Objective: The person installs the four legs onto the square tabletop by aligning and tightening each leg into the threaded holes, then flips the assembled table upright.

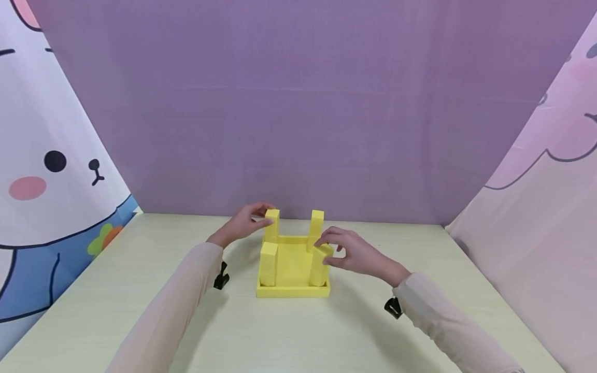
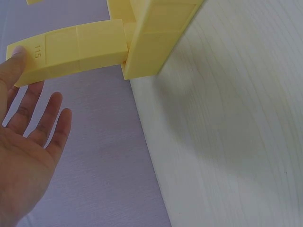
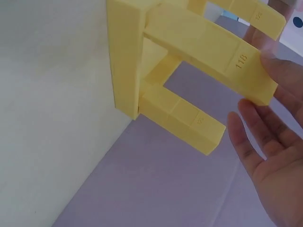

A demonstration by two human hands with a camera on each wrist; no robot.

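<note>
A shallow yellow tray (image 1: pixel 293 291) sits on the table with upright yellow columns at its corners. My left hand (image 1: pixel 242 225) pinches the top of the back left column (image 1: pixel 272 228) between thumb and fingers. In the left wrist view, this column (image 2: pixel 78 45) carries the number 115 near its top. My right hand (image 1: pixel 356 252) holds the top of the front right column (image 1: pixel 319 269), marked 118 in the right wrist view. The front left column (image 1: pixel 268 264) and the back right column (image 1: pixel 316 225) stand untouched.
A pale wooden table (image 1: pixel 298 336) carries the tray. Behind it hangs a purple cloth (image 1: pixel 298 114); printed cartoon curtains (image 1: pixel 51 217) flank the sides. Black clips (image 1: pixel 221 277) show beside the sleeves.
</note>
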